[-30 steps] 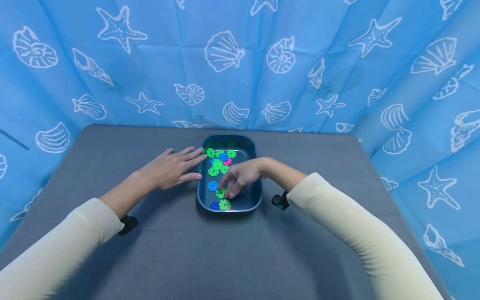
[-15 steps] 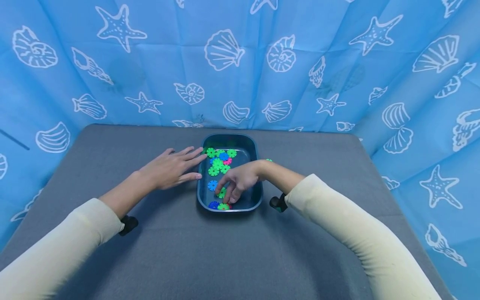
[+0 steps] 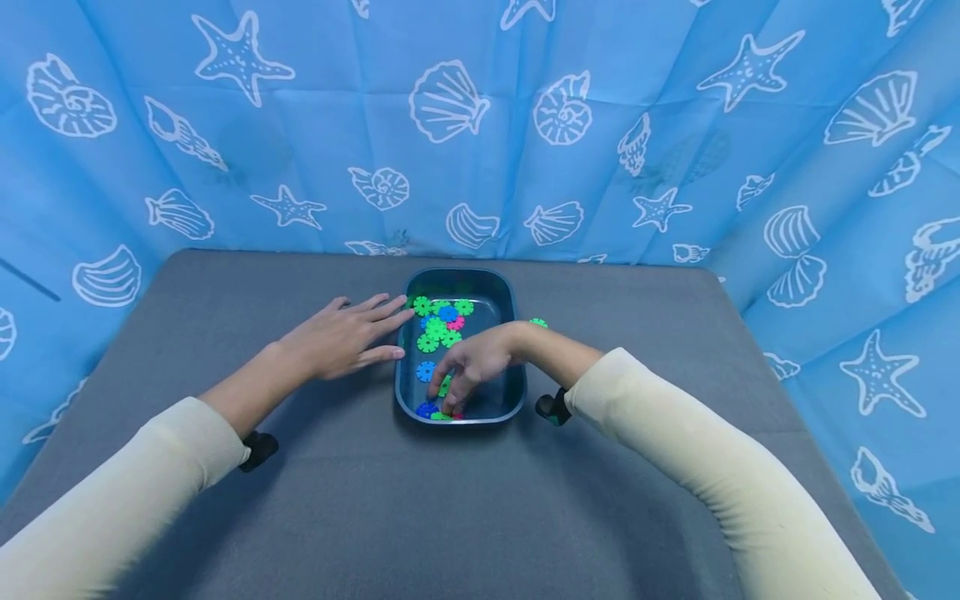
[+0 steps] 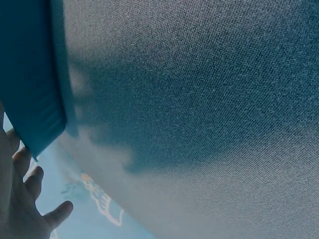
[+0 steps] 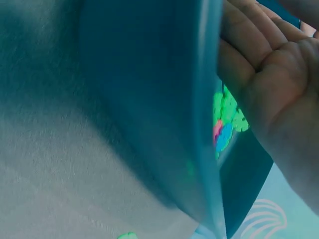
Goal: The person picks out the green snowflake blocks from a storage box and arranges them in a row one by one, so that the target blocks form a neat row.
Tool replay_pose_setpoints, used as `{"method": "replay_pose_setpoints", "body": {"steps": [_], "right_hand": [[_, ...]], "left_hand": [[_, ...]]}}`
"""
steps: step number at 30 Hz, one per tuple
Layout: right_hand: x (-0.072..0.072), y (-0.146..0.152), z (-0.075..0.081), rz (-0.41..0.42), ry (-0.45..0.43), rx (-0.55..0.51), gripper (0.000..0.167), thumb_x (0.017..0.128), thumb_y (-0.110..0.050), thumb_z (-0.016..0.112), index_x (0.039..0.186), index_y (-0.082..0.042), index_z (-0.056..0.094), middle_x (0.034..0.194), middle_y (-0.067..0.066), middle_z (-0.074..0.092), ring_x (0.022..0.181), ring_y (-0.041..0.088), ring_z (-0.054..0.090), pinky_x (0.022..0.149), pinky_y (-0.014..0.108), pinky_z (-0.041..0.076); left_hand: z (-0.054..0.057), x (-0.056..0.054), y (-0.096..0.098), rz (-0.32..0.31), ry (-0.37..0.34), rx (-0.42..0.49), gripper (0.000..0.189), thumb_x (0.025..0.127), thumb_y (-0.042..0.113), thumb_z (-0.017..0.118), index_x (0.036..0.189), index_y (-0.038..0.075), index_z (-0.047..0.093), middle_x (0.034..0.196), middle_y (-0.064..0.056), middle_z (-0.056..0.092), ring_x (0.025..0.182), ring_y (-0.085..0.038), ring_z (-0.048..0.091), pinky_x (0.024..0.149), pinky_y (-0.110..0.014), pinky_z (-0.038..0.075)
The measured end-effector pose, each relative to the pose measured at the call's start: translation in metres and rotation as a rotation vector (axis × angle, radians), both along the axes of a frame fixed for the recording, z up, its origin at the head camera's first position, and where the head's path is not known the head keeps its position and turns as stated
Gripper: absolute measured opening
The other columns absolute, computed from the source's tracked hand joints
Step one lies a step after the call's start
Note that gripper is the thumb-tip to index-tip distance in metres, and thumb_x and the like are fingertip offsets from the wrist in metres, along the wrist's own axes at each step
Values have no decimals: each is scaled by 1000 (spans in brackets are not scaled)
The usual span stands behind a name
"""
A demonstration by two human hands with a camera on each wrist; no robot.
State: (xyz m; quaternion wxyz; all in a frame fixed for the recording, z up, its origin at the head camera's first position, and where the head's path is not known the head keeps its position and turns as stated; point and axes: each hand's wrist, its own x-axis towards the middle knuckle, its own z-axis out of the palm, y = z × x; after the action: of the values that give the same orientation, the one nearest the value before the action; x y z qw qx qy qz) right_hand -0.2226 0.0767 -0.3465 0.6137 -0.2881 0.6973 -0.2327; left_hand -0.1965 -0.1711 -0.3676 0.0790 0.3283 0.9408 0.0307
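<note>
A dark blue tray [image 3: 491, 419] sits on the table and holds several notched plastic discs. My left hand [image 3: 341, 340] touches the tray's left rim with fingers spread and straight, holding nothing. My right hand [image 3: 480, 362] reaches down inside the tray, fingers bent toward its near end. Its fingertips are at a green disc [image 3: 439, 416] by the near wall, beside a dark blue disc [image 3: 427, 410]. Whether they pinch that disc is hidden. Under the hand a second green disc shows in part. A lighter blue disc [image 3: 425, 372] lies left of the fingers.
Toward the tray's far end is a cluster of green discs [image 3: 435, 328] with blue and pink ones. Outside, a single green disc [image 3: 538, 322] lies on the grey table [image 3: 420, 517], just beyond my right wrist. A blue shell-print curtain [image 3: 315, 125] hangs behind the table.
My right fingertips have shifted slightly toward the near wall, and the green disc there has slid left and now looks tilted. The left hand has stayed still.
</note>
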Motion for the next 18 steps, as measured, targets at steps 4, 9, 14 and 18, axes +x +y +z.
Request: {"method": "replay_pose_setpoints", "body": {"steps": [4, 9, 14, 18], "right_hand": [[1, -6, -1, -35, -80, -7, 42, 107, -19, 46, 145, 0, 46, 126, 10, 67, 117, 20, 65, 108, 38, 42], [3, -12, -1, 19, -59, -6, 44, 107, -21, 49, 146, -2, 45, 131, 6, 62, 117, 16, 64, 108, 35, 43], [3, -13, -1, 97, -2, -11, 49, 104, -26, 54, 148, -6, 45, 134, 1, 60, 117, 13, 62, 107, 33, 43], [2, -13, 1, 139, 48, -45, 53, 101, -27, 60, 148, -7, 46, 130, -2, 64, 118, 11, 61, 110, 36, 41]], "left_hand": [[-1, 0, 0, 4, -6, -4, 73, 100, 57, 47, 159, 18, 27, 164, -9, 21, 149, -36, 22, 110, -70, 23], [-3, 0, 0, 10, -4, -9, 73, 100, 57, 47, 159, 19, 27, 164, -8, 21, 150, -35, 21, 110, -70, 23], [-2, 1, 0, 5, -4, -10, 73, 100, 58, 47, 159, 19, 28, 165, -8, 21, 150, -34, 21, 110, -70, 24], [-1, 1, -1, 7, -7, -8, 73, 100, 57, 48, 159, 19, 28, 165, -8, 21, 150, -35, 20, 110, -70, 23]]}}
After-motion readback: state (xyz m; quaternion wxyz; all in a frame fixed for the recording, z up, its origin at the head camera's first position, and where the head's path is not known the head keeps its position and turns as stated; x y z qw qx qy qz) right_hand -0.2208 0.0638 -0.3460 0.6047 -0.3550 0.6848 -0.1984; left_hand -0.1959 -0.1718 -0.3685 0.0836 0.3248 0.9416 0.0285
